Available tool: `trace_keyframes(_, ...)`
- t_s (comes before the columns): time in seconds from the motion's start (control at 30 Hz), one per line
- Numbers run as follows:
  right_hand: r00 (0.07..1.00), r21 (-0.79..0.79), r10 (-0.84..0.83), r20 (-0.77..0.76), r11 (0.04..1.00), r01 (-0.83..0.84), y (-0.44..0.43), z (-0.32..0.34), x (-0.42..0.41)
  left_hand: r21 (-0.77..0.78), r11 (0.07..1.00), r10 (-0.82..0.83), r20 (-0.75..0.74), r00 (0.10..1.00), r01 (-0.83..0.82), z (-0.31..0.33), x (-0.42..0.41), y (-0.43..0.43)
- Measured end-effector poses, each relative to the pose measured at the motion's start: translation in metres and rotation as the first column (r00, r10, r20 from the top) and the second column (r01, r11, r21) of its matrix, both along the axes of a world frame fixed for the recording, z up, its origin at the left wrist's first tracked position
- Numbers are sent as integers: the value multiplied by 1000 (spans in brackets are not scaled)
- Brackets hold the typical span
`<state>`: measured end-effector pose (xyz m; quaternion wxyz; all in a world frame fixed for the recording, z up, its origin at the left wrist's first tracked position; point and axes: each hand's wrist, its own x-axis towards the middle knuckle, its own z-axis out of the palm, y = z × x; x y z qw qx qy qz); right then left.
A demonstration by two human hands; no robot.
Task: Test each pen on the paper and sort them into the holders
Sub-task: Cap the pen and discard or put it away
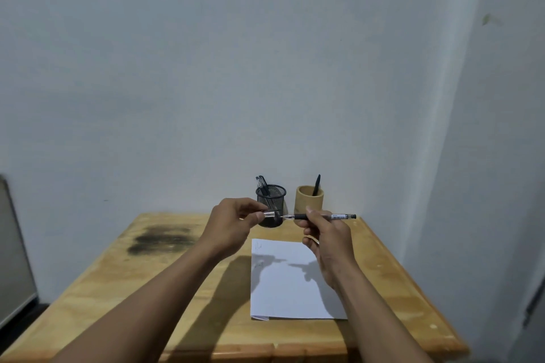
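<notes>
where the wooden table [97, 289] lies nearest, a white paper [289, 283] rests flat with faint marks at its top left corner. above it, the right hand [324, 242] grips a pen [321, 217] level, tip pointing left. the left hand [233, 224] pinches the pen cap [272, 214] just off that tip. behind stand a black mesh holder [272, 200] with pens and a bamboo holder [309, 200] with one.

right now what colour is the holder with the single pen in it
Light tan, like bamboo or wood: the holder on the right, seen in the head view, with one black pen inside.
</notes>
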<state>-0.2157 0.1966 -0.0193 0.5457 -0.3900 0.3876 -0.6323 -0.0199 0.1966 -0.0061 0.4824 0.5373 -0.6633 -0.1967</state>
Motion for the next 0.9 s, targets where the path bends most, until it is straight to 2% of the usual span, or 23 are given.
trace_keyframes(0.37, 996, -22, 78, -35, 997, -79, 0, 1, 5, 53, 990, -130, -61, 990, 133, 4, -12, 5)
trace_keyframes(0.73, 997, -43, 58, -60, 997, -61, -10, -9, 5, 82, 994, -57, -136, 989, 68, -8, -25, 2)
trace_keyframes(0.9, 995, -61, 44, -89, 997, -50, -14, -12, 0, 91, 992, -61, -218, 974, 83, -13, -33, 0)
